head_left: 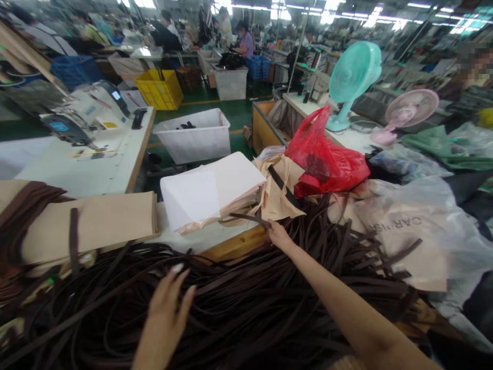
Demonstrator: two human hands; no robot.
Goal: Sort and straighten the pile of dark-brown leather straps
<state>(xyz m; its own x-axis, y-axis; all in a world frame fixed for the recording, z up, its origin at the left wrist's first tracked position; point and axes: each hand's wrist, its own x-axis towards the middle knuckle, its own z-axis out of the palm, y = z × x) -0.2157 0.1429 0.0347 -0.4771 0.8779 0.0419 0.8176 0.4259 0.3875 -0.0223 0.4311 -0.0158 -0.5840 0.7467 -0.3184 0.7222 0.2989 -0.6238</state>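
Observation:
A large tangled heap of dark brown straps [231,303] spreads across the front of the view. My right hand [278,235] reaches forward over it, fingers pinched on the end of one brown strap [246,218] that points left. Above the heap's left part, my left hand [169,298] has its fingers apart and holds nothing. Just beyond the right hand lie a crumpled tan paper piece [283,192] and a stack of white and tan sheets [215,190]. Folded tan panels [111,218] rest at left, one brown strap across them.
A sewing machine [88,113] stands on a white table at left. Behind the stack is a white bin [194,136]. A red plastic bag [327,159], a teal fan [354,77], a pink fan [408,110] and clear plastic bags [435,205] are at right. People work farther back.

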